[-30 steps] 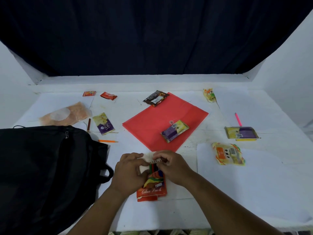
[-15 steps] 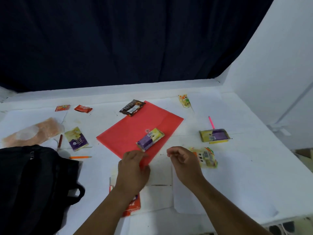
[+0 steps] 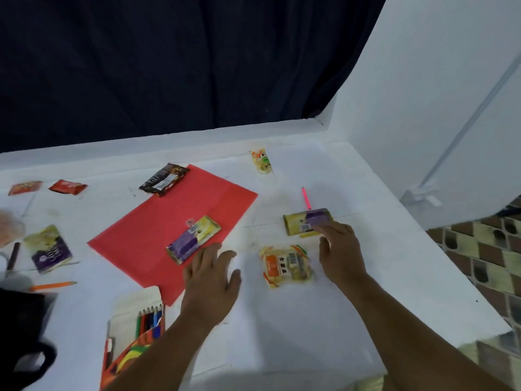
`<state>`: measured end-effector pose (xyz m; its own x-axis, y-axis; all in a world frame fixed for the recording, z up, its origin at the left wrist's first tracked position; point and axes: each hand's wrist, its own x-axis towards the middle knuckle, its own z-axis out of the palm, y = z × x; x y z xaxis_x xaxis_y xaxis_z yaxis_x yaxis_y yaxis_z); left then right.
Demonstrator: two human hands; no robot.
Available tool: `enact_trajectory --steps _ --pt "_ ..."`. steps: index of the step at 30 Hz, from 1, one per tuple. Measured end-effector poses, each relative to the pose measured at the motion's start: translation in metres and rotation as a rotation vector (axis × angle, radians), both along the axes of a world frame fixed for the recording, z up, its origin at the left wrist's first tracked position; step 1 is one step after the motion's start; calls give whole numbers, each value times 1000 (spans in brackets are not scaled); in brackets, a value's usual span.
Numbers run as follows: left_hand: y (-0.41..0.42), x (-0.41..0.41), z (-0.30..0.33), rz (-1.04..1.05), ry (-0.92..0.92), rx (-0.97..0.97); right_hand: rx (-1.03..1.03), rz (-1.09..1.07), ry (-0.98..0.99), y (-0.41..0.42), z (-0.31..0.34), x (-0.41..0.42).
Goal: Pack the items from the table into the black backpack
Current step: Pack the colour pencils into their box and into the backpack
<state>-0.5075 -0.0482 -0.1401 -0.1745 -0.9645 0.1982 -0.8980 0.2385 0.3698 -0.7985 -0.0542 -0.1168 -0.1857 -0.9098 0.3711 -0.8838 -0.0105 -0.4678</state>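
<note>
Hands over the white counter (image 3: 296,320): right hand (image 3: 339,251), fingers loosely spread, touching a yellow-purple packet (image 3: 306,221); left hand (image 3: 211,273), fingers wide, holding nothing.

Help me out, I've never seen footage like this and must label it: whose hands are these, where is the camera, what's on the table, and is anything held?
The camera sits on a person's head, looking down at their own bare hands. The left hand hovers open by the red folder; the right hand reaches a purple-yellow packet, fingers touching, not gripping. On the white table lie snack packets, a pink pen, a colour pencil box. The black backpack shows at left.
</note>
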Motion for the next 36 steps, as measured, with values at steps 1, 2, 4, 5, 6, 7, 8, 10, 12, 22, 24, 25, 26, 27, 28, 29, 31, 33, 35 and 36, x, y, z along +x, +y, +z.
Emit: enact_trajectory --steps 1,2,4,5,6,7,8,10,12,22,24,25,26,27,28,29,31,33,35,36 --pt "0 -1 1 7 9 4 26 -7 42 -1 -6 -7" --pt "1 -2 2 12 15 10 48 -18 68 -1 -10 -10" --pt "2 -3 2 20 22 11 64 -41 68 0 -15 -11" --pt "1 -3 2 25 24 11 70 -48 52 -1 -16 -11" --pt "1 -3 3 29 23 16 81 -45 40 -2 -17 -11" --pt "1 -4 4 30 21 20 95 -38 31 -3 -18 -12" --pt "1 -4 3 32 18 18 105 -34 24 -4 -19 -13" --pt "1 -5 3 37 14 17 99 -37 9 -4 -22 -17" --pt "1 -5 4 41 16 21 61 -36 -4 -2 -23 -17" --pt "0 -2 9 45 83 97 110 109 -153 -1 4 -22" --pt "-3 1 9 44 141 126 189 148 -128 -5 14 -21" --pt "-6 2 14 38 215 151 182 158 -133 -6 18 -17" --pt "-7 4 23 40 339 206 151 164 -147 -6 21 -11" --pt "-6 6 32 38 489 275 110 174 -157 -5 25 -2" --pt "-4 10 41 49 626 312 73 193 -163 -4 29 9" --pt "-1 16 49 69 707 271 37 224 -174 -2 33 22" --pt "10 37 58 118 830 126 7 284 -244 4 39 52" --pt "23 64 63 173 829 59 36 324 -356 12 43 85" --pt "35 98 60 231 769 28 45 400 -430 20 45 118" --pt "41 117 55 241 738 6 48 439 -464 24 44 134"
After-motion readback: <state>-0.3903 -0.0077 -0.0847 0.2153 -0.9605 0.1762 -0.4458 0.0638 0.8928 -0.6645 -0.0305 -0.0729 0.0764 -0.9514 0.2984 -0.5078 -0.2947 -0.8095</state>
